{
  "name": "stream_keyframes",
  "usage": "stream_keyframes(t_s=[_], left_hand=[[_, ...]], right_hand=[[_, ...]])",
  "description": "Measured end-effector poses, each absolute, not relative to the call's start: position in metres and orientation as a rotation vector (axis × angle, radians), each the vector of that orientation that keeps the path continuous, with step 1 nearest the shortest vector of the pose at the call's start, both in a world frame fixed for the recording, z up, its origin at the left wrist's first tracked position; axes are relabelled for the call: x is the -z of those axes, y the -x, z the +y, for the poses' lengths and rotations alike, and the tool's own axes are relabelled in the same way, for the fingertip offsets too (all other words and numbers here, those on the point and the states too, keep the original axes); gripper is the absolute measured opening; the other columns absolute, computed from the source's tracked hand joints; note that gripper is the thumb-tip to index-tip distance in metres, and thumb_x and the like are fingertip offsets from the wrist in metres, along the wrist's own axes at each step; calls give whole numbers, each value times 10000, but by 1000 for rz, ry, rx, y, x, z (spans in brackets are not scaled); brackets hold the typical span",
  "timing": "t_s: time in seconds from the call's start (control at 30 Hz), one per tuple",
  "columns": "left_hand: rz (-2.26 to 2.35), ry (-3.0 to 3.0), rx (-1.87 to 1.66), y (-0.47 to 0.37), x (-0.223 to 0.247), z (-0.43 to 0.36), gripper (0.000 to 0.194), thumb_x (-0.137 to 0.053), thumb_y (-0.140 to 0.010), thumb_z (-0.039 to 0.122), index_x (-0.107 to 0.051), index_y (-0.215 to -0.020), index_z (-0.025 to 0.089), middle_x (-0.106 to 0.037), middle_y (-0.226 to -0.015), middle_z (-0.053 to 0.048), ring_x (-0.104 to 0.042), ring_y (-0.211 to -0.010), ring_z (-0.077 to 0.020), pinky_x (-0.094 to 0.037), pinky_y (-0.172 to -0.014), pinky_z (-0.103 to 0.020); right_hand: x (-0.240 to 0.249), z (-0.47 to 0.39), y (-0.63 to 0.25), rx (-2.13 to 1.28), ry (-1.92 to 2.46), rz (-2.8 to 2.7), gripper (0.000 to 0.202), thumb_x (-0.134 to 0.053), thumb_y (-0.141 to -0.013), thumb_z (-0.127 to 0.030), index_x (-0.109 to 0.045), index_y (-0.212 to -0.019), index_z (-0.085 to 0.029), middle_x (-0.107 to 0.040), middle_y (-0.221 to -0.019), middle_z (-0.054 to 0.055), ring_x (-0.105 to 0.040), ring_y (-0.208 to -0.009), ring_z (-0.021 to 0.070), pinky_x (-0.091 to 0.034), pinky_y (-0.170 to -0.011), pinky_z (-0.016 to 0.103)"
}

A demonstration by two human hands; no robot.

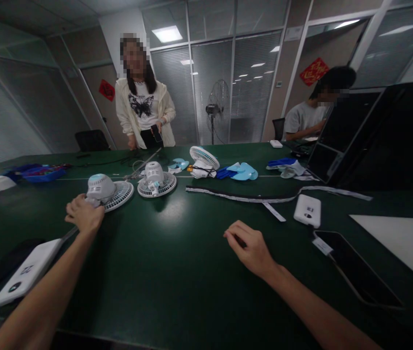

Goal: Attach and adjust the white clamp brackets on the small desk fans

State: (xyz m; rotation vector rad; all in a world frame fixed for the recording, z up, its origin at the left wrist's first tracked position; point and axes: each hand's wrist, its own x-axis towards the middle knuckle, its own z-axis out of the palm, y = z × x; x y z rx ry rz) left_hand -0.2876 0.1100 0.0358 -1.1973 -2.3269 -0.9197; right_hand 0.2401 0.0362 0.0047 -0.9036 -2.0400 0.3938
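Observation:
My left hand (85, 214) is closed round the near end of a small white fan (100, 187), whose round grille lies face down on the green table. The hand hides part of the neck it grips. A second small fan (153, 172) sits just to the right, also grille down with its motor housing on top. Over the middle of the table, apart from everything, my right hand (248, 245) has its fingers curled in and the thumb against them, with nothing visible in it. Behind it lies a long dark strip (241, 197) with a pale edge.
A third fan (202, 163) and blue fan blades (243, 171) lie farther back. White power banks (27, 272) (307, 210) and a phone (355, 267) flank my arms. A blue tray (44, 175) stands far left, a black monitor (385, 131) right. Two people are across the table.

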Motion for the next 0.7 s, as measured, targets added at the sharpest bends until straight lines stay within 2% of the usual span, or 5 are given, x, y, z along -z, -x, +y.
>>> stream_keyframes(t_s=[0.07,0.2,0.33,0.53,0.7], left_hand=[[-2182,1359,884,268,-33,116,653,-640,-849,125,-370,-1434,21,-491,-1433,-267,-412,-1347,-458,-414,-992,-610],[-1901,1852,730,216,-25,151,417,-549,-952,206,-538,-1363,139,-586,-1389,-126,-542,-1262,-311,-430,-1076,-427],[-1813,1970,615,175,-23,194,447,-558,-962,348,-579,-1360,146,-539,-1434,-178,-518,-1278,-362,-441,-1061,-455],[-1862,1952,443,164,-33,212,317,-519,-973,312,-685,-1183,142,-602,-1267,-224,-494,-1255,-427,-418,-1020,-530],[-1917,1960,359,163,-39,205,378,-452,-1035,409,-600,-1323,213,-590,-1273,-208,-532,-1214,-429,-418,-987,-541]], right_hand=[[-4,37,-240,-400,908,-2045,208,-505,-1052,-251,-677,-947,-198,-653,-917,29,-598,-700,124,-451,-629,260],[-3,38,-241,-401,911,-2056,203,-512,-1049,-253,-675,-941,-198,-649,-909,27,-592,-699,124,-448,-621,258],[-2,39,-242,-405,922,-2058,203,-512,-1047,-250,-674,-936,-198,-645,-903,27,-585,-692,123,-443,-614,259],[-1,40,-243,-407,934,-2066,226,-503,-1052,-268,-682,-931,-199,-651,-896,31,-592,-694,128,-446,-621,267],[-1,40,-241,-407,924,-2088,224,-505,-1050,-263,-677,-926,-195,-650,-898,30,-594,-702,128,-446,-626,261]])
